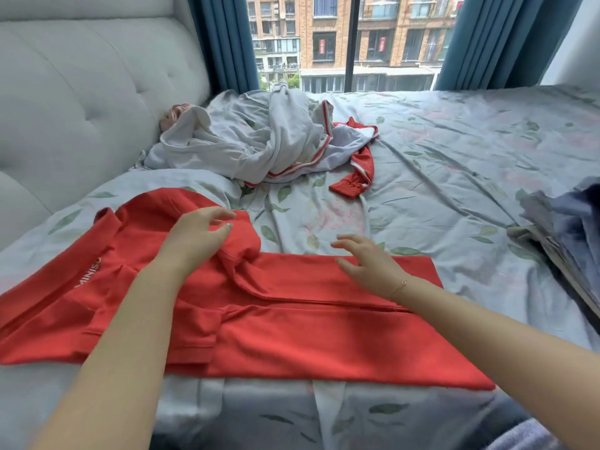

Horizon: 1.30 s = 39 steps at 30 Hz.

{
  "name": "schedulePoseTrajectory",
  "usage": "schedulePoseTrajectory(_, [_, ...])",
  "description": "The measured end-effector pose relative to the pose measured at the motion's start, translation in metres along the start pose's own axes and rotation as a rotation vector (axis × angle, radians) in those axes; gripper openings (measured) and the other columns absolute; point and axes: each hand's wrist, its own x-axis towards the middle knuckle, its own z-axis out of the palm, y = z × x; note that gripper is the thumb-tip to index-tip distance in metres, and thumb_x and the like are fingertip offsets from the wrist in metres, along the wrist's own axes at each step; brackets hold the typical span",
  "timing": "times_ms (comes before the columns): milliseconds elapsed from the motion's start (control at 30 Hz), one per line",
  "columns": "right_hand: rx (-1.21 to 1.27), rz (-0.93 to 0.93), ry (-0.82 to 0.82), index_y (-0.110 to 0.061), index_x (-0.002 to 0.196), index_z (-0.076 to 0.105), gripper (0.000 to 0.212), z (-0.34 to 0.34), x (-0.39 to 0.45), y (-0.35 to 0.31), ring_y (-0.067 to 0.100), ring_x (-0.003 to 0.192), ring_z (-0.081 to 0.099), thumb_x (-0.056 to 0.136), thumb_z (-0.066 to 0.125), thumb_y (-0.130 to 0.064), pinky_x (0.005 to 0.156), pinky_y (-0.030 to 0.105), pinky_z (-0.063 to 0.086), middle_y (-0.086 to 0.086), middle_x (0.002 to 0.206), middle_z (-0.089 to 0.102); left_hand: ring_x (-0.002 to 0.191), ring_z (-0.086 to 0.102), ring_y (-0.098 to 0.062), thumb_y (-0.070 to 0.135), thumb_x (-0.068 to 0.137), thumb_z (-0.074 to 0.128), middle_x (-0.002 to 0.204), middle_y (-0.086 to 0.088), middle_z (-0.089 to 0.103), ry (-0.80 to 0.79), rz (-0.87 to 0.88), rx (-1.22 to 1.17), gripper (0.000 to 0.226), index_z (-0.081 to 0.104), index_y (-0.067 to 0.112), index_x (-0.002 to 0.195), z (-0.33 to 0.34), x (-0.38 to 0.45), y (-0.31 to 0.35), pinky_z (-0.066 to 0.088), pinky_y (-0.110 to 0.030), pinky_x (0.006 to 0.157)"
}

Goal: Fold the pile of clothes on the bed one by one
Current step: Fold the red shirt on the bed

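A red polo shirt [292, 336] with white lettering lies spread across the near part of the bed, partly folded lengthwise. My left hand [198, 237] hovers over its collar area with fingers loosely spread, holding nothing. My right hand [370, 264] is above the shirt's far edge, fingers relaxed and open. Behind, near the headboard, a pile of unfolded clothes [246, 138] lies crumpled: white garments with red trim and a red sleeve [360, 170] trailing out to the right.
The bed [454, 151] has a pale leaf-print sheet. A grey padded headboard [81, 102] stands at the left. Bluish clothes [571, 228] sit stacked at the right edge. Window and blue curtains [224, 40] are behind the bed.
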Motion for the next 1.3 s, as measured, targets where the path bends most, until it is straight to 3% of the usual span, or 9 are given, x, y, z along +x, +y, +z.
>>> schedulePoseTrajectory(167, [0.381, 0.128, -0.088, -0.008, 0.118, 0.065, 0.03, 0.027, 0.089, -0.096, 0.021, 0.108, 0.058, 0.094, 0.055, -0.024, 0.09, 0.026, 0.041, 0.007, 0.113, 0.065, 0.119, 0.055, -0.024, 0.018, 0.088, 0.062, 0.123, 0.0, 0.065, 0.164, -0.104, 0.182, 0.026, 0.069, 0.024, 0.112, -0.052, 0.01, -0.074, 0.038, -0.045, 0.107])
schedulePoseTrajectory(267, [0.494, 0.279, -0.087, -0.012, 0.084, 0.058, 0.024, 0.051, 0.142, -0.118, 0.019, 0.078, 0.052, 0.09, 0.061, -0.035, 0.072, 0.03, 0.042, 0.002, 0.083, 0.054, 0.125, 0.05, -0.027, 0.022, 0.085, 0.066, 0.13, -0.002, 0.061, 0.208, -0.152, 0.345, 0.032, 0.068, 0.025, 0.117, -0.069, 0.013, -0.109, 0.031, -0.044, 0.11])
schedulePoseTrajectory(433, [0.873, 0.673, -0.329, -0.016, 0.124, 0.053, 0.062, 0.084, 0.185, -0.125, 0.025, 0.11, 0.058, 0.076, 0.073, -0.051, 0.09, 0.036, 0.046, 0.001, 0.118, 0.056, 0.134, 0.042, -0.024, 0.041, 0.09, 0.055, 0.141, 0.001, 0.053, 0.09, -0.281, 0.245, 0.043, 0.056, 0.029, 0.131, -0.085, 0.013, -0.155, 0.032, -0.048, 0.11])
schedulePoseTrajectory(567, [1.08, 0.713, -0.448, -0.013, 0.115, 0.063, 0.045, 0.084, 0.199, -0.122, 0.021, 0.08, 0.066, 0.076, 0.078, -0.031, 0.079, 0.034, 0.055, 0.006, 0.094, 0.069, 0.136, 0.04, -0.026, 0.028, 0.098, 0.053, 0.146, -0.007, 0.047, 0.153, -0.346, 0.125, 0.045, 0.047, 0.014, 0.14, -0.084, 0.015, -0.168, 0.031, -0.044, 0.113])
schedulePoseTrajectory(700, [1.29, 0.494, -0.332, -0.009, 0.108, 0.063, 0.028, 0.065, 0.19, -0.133, 0.019, 0.073, 0.065, 0.081, 0.07, -0.005, 0.065, 0.027, 0.058, 0.008, 0.086, 0.067, 0.13, 0.046, -0.021, 0.057, 0.084, 0.05, 0.137, -0.003, 0.054, 0.13, -0.366, -0.01, 0.049, 0.065, 0.03, 0.122, -0.091, 0.014, -0.175, 0.034, -0.046, 0.111])
schedulePoseTrajectory(800, [1.149, 0.105, -0.138, -0.007, 0.109, 0.064, 0.03, 0.044, 0.162, -0.151, 0.017, 0.083, 0.064, 0.081, 0.07, 0.001, 0.078, 0.028, 0.056, 0.008, 0.092, 0.068, 0.122, 0.054, -0.015, 0.079, 0.068, 0.046, 0.123, 0.011, 0.064, 0.138, -0.42, -0.134, 0.055, 0.068, 0.047, 0.107, -0.091, 0.016, -0.196, 0.039, -0.047, 0.108])
schedulePoseTrajectory(1000, [0.425, -0.683, 0.022, -0.017, 0.092, 0.059, 0.006, 0.03, 0.104, -0.191, -0.007, 0.07, 0.047, 0.09, 0.065, -0.018, 0.07, 0.011, 0.037, -0.022, 0.075, 0.05, 0.098, 0.064, -0.017, 0.021, 0.089, 0.068, 0.105, -0.005, 0.071, 0.148, -0.467, -0.376, 0.009, 0.07, 0.022, 0.098, -0.092, 0.016, -0.169, 0.049, -0.035, 0.097])
schedulePoseTrajectory(1133, [0.124, -0.923, -0.109, -0.016, 0.109, 0.066, 0.024, 0.044, 0.079, -0.203, 0.005, 0.087, 0.056, 0.092, 0.049, -0.022, 0.075, 0.021, 0.044, -0.011, 0.096, 0.059, 0.101, 0.066, -0.018, 0.028, 0.089, 0.066, 0.099, 0.002, 0.073, 0.232, -0.435, -0.343, 0.01, 0.073, 0.024, 0.094, -0.092, 0.017, -0.175, 0.049, -0.041, 0.1])
schedulePoseTrajectory(1300, [0.098, -0.994, -0.336, -0.02, 0.117, 0.064, 0.038, 0.06, 0.06, -0.209, 0.012, 0.089, 0.055, 0.087, 0.041, -0.02, 0.076, 0.027, 0.045, -0.006, 0.1, 0.056, 0.102, 0.066, -0.02, 0.027, 0.092, 0.062, 0.102, 0.0, 0.072, 0.261, -0.411, -0.342, 0.008, 0.07, 0.028, 0.089, -0.092, 0.018, -0.181, 0.048, -0.044, 0.099])
